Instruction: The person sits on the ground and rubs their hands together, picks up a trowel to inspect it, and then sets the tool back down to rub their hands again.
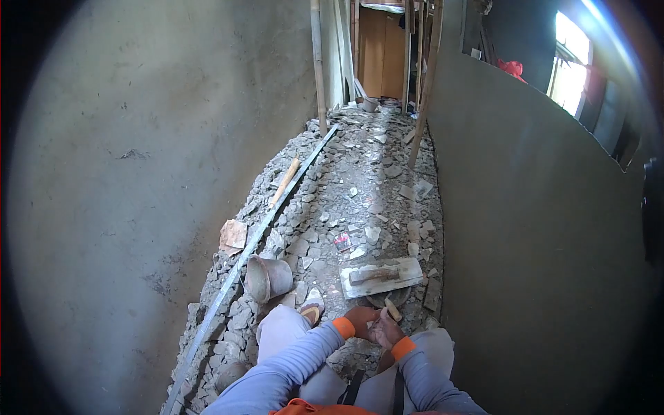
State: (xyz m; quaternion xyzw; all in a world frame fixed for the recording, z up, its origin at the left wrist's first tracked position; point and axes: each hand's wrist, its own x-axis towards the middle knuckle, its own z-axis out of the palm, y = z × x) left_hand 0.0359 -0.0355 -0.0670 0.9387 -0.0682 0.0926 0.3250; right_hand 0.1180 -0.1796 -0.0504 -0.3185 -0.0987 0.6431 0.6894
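Observation:
My left hand (362, 321) and my right hand (388, 329) meet low in front of my knees, both with curled fingers. What they hold is hidden between them; I cannot tell what it is. Just past my right hand's fingers, a short wooden tool handle (393, 310) points up and forward. Behind it, a plastering float (407, 272) with a pale, mortar-stained board and a grip on top lies across a dark round container (377, 300), covering most of it. A sandalled foot (313, 304) shows left of my hands.
A grey bucket (268, 278) lies tipped on rubble (304, 242) at the left. Beside it a long metal straightedge (256, 238) runs down the passage, near a wooden piece (284, 181). Plastered walls (173, 138) flank both sides; bamboo poles (424, 86) stand farther along.

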